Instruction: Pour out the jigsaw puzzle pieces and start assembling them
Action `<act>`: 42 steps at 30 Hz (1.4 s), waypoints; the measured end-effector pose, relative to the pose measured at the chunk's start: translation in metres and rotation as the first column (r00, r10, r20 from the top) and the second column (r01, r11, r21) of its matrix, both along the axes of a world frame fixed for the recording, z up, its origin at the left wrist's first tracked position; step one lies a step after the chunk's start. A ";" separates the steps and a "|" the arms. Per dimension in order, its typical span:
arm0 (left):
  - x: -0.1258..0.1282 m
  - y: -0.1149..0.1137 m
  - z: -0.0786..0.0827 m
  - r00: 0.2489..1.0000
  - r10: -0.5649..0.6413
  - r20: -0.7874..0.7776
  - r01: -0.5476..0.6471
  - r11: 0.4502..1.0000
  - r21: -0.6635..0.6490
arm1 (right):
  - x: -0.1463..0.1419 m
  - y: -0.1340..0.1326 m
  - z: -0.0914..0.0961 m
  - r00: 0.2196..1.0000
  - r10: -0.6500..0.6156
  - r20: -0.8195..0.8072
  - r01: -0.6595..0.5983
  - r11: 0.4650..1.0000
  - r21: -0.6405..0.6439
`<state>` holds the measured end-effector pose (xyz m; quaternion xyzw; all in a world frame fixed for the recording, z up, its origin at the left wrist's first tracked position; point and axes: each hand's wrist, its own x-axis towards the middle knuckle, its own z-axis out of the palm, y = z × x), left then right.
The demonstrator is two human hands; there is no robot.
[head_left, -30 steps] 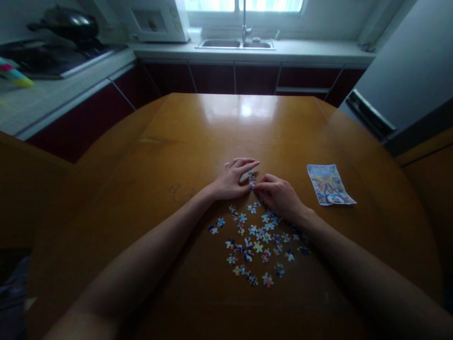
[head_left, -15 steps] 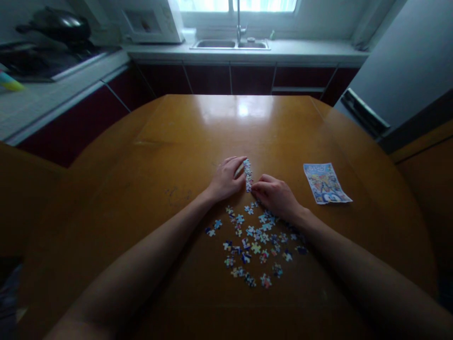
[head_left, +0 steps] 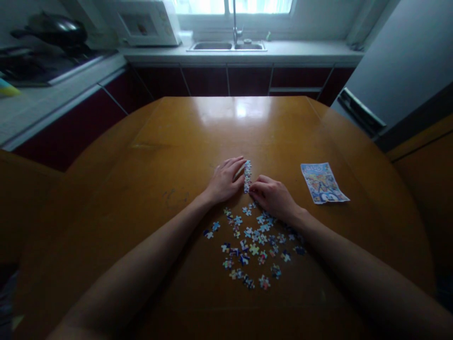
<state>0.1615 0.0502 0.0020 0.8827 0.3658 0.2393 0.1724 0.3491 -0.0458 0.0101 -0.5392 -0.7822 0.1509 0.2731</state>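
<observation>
A narrow strip of joined jigsaw pieces (head_left: 247,174) lies upright in my view near the middle of the table. My left hand (head_left: 225,179) rests along its left side, fingers stretched out, with the index fingertip by the strip's top and the thumb against its lower left edge. At the strip's lower right end, the thumb and fingers of my right hand (head_left: 274,194) are pinched together on a small jigsaw piece, mostly hidden by the fingertips. Loose jigsaw pieces (head_left: 254,249) lie scattered below both hands, some of them partly behind my right wrist.
To the right, a creased printed picture sheet (head_left: 323,183) lies on the wooden table (head_left: 177,137). Beyond the table's far edge are a sink (head_left: 212,46), a microwave (head_left: 145,23) and, at left, a dark pan (head_left: 58,30) on a stove.
The view has shifted slightly. My right fingertips remain at the strip's lower right end with little movement, and my left hand keeps its place beside the strip.
</observation>
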 end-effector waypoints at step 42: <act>-0.002 -0.005 -0.001 0.978 -0.045 -0.202 0.061 0.995 0.075 | 0.003 -0.001 0.003 0.996 -0.075 -0.042 0.077 0.996 0.041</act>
